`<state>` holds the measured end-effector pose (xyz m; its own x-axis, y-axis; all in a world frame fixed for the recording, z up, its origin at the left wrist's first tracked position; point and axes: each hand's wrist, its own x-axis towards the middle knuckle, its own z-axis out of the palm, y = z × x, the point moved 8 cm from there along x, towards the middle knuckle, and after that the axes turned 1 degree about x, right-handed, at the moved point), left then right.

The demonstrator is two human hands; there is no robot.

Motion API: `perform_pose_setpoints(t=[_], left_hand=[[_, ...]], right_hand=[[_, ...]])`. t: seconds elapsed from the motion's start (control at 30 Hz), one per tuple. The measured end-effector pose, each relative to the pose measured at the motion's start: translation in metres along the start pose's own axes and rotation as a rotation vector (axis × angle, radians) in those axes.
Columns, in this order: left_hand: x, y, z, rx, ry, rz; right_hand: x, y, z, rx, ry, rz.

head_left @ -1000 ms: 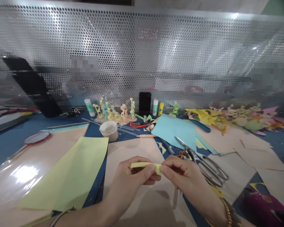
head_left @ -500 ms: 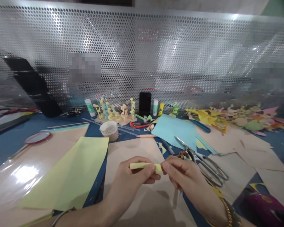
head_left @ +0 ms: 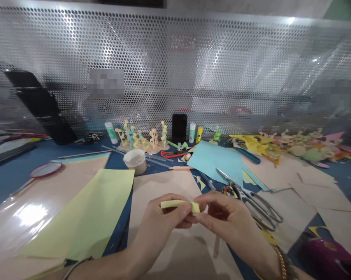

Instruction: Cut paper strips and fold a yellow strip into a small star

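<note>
Pinched between the thumb and fingers of my left hand is a narrow pale yellow paper strip. Its left end sticks out over my fingers, and its right end is bent into a small fold. The thumb and forefinger of my right hand sit at that folded end, one above and one below it; its other fingers curl inward, partly hidden. Both hands are above a large pale pink paper sheet on the blue table.
Scissors lie right of my right hand, near a blue sheet. A yellow-green sheet is on the left. Farther back stand a white cup, curled paper figures, a phone and glue sticks.
My right thumb and forefinger have spread apart around the folded end and shifted slightly left. My left hand has stayed in place with the strip.
</note>
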<state>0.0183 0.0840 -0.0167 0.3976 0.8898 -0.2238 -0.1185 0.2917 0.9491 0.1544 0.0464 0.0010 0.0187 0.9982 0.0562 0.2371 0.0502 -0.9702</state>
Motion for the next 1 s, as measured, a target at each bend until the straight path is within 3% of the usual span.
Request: perform_pose_setpoints(t=[0.3, 0.57, 0.77, 1.0], left_hand=[[-0.003, -0.001, 0.006, -0.086, -0.036, -0.035], [-0.002, 0.007, 0.004, 0.012, -0.056, 0.053], [-0.002, -0.002, 0.011, -0.111, -0.135, -0.017], [-0.003, 0.000, 0.005, -0.075, 0.010, -0.020]], right_hand=[[0.003, -0.011, -0.004, -0.032, 0.054, -0.067], [0.003, -0.002, -0.001, -0.006, -0.015, 0.056], [0.004, 0.001, 0.000, 0.057, -0.029, 0.086], [0.002, 0.005, 0.004, 0.123, -0.063, 0.078]])
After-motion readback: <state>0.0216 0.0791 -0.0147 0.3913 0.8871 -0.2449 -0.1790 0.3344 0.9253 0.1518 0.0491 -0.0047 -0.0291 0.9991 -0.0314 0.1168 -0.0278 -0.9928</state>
